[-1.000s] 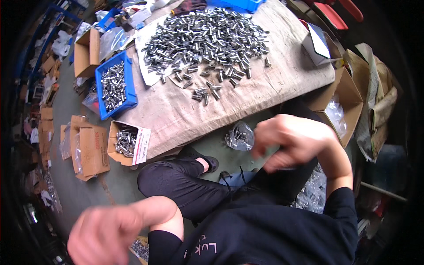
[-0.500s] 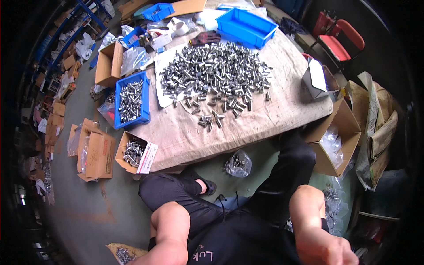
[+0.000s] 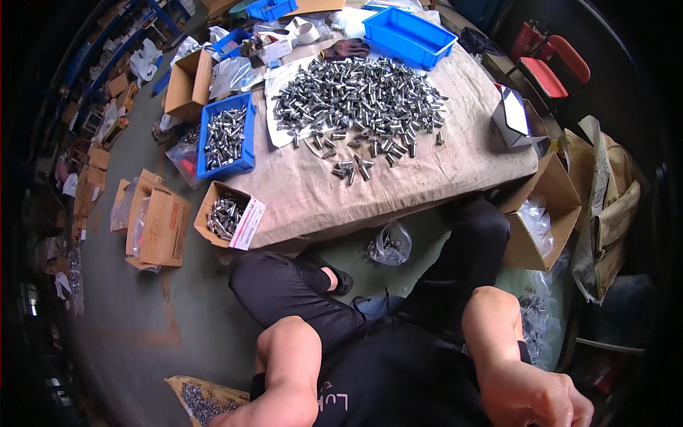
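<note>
Short, smooth metal pieces (image 3: pixel 363 99) are lying heaped on the creased, cloth-covered worktop (image 3: pixel 455 174). Compared with a second ago, the right hand (image 3: pixel 546 401) is sitting lower, its grip half-curling, its contents impossible to tell; the left hand is lying outside the view, its grip unknown. The pieces are glinting silver-grey; crinkled clear bags (image 3: pixel 538 326) are lying near the right forearm (image 3: pixel 491 331).

Head view through the left of two head-worn fisheye lenses, looking down and forward from above the wearer's legs (image 3: pixel 284 288). The right hand (image 3: pixel 546 401) lies close, at the lower edge; the worktop (image 3: pixel 313 199) lies farther off, in the upper half; straight edges bend toward the rim.
</note>
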A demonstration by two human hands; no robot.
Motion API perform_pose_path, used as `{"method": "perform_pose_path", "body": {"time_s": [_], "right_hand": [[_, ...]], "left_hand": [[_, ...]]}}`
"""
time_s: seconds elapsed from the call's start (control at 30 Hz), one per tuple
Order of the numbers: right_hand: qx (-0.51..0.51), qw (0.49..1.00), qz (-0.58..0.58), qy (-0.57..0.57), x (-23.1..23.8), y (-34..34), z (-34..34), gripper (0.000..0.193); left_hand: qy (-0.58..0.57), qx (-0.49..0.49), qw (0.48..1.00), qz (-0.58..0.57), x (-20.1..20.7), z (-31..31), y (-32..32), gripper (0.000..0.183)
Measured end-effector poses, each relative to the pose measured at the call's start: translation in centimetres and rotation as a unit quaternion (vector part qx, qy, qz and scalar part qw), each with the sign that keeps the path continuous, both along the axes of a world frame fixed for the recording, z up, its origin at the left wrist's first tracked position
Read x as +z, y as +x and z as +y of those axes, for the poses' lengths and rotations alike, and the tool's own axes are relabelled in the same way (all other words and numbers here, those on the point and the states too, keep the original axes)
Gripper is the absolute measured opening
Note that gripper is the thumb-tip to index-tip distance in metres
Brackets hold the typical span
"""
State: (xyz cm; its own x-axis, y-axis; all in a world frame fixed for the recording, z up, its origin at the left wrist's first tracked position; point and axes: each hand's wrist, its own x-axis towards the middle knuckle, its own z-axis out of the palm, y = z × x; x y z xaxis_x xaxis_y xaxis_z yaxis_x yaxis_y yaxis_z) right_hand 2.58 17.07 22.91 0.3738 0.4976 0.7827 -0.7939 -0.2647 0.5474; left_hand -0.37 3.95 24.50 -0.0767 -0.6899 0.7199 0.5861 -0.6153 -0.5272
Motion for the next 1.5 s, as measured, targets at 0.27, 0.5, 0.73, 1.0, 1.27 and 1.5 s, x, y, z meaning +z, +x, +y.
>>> {"method": "perform_pose_path", "body": {"time_s": [0.27, 0.5, 0.73, 1.0, 1.27, 1.5], "right_hand": [[0.017, 0.998, -0.027, 0.046, -0.7, 3.2, -0.7, 0.016], [0.051, 0.998, -0.016, 0.026, -0.4, 7.3, -1.0, 0.016], [0.013, 0.998, 0.061, 0.022, 1.4, 8.2, -0.5, 0.018], [0.033, 0.997, 0.019, 0.067, 0.5, 10.6, 0.6, 0.018], [0.007, 0.999, 0.033, -0.011, 0.9, 10.7, 0.4, 0.019], [0.005, 0.994, -0.027, 0.106, 0.2, 10.0, 1.3, 0.022]], "left_hand": [[-0.16, -0.036, 0.985, 0.047, -0.8, -2.3, 3.5, 0.02], [-0.127, 0.042, 0.99, 0.038, 0.7, -2.1, 7.5, 0.021], [-0.21, -0.03, 0.967, 0.14, 1.8, -1.4, 8.8, 0.02], [-0.146, 0.006, 0.982, 0.116, 2.0, -0.4, 10.2, 0.019], [0.017, 0.04, 0.993, 0.112, 3.7, 2.2, 10.0, 0.018], [-0.212, -0.003, 0.968, 0.137, 1.4, 0.0, 8.5, 0.016]]}}
